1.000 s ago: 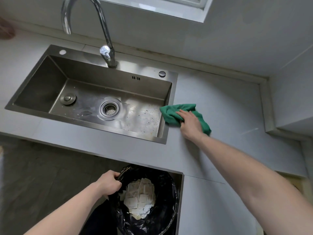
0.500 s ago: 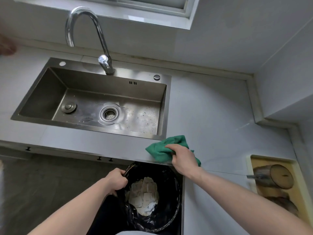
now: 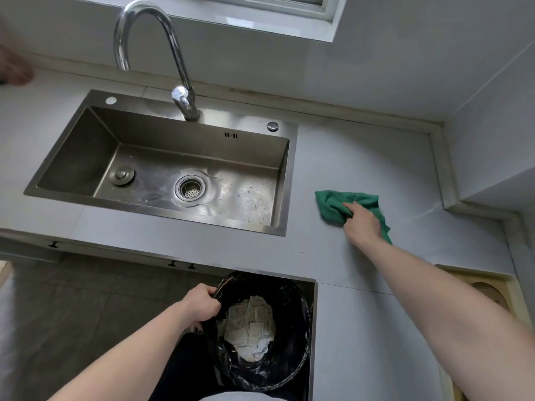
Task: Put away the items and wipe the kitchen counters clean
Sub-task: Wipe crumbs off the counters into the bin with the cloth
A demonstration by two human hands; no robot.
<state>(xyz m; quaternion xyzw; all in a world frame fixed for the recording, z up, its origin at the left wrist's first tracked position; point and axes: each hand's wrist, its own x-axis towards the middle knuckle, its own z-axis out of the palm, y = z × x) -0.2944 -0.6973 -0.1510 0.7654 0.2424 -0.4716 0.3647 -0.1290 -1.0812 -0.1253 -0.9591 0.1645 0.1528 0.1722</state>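
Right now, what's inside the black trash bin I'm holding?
The black trash bin has a black liner, and pale square paper pieces are piled inside. Whatever lies under that pile is covered. Your left hand grips its rim.

A green cloth [image 3: 333,208] lies bunched and crumpled on the grey worktop [image 3: 362,157], under the fingers of the right hand [image 3: 362,224], which presses on it. Its loose folds spread out to the left of the fingertips, and a corner sticks out behind the wrist.
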